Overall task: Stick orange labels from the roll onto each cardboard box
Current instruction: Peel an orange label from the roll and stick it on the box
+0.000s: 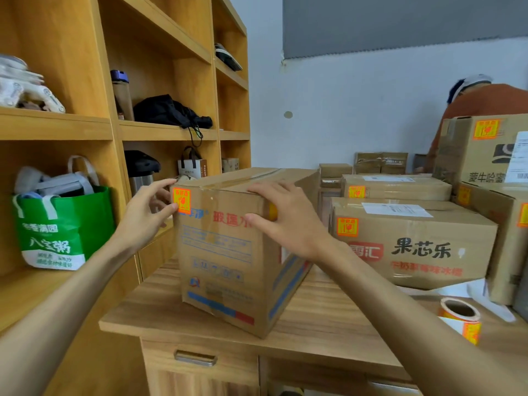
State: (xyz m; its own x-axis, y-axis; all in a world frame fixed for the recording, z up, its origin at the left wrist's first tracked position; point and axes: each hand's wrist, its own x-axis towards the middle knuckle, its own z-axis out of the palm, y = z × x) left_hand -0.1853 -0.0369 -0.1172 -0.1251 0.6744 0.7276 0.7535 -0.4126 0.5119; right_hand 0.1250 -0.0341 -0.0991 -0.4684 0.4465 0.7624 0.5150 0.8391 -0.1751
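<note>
Pressing a label onto the near box

Item: cardboard box (pixel 228 252), standing corner-on near the bench's (pixel 328 318) front edge.
Step in hand: orange label (pixel 181 200) sits at the top left corner of the front face. The left hand (pixel 148 212) rubs it with the thumb, fingers relaxed at the corner. The right hand (pixel 285 221) lies spread over the top right edge, steadying and grasping nothing.
Next move, judged: reach right to the label roll (pixel 460 318), which stands on end well apart from the box, and peel a fresh label.
Surroundings: labelled boxes (pixel 411 241) stacked at right; wooden shelf unit (pixel 85 130) at left with a green bag (pixel 63 230); pale wall behind.
</note>
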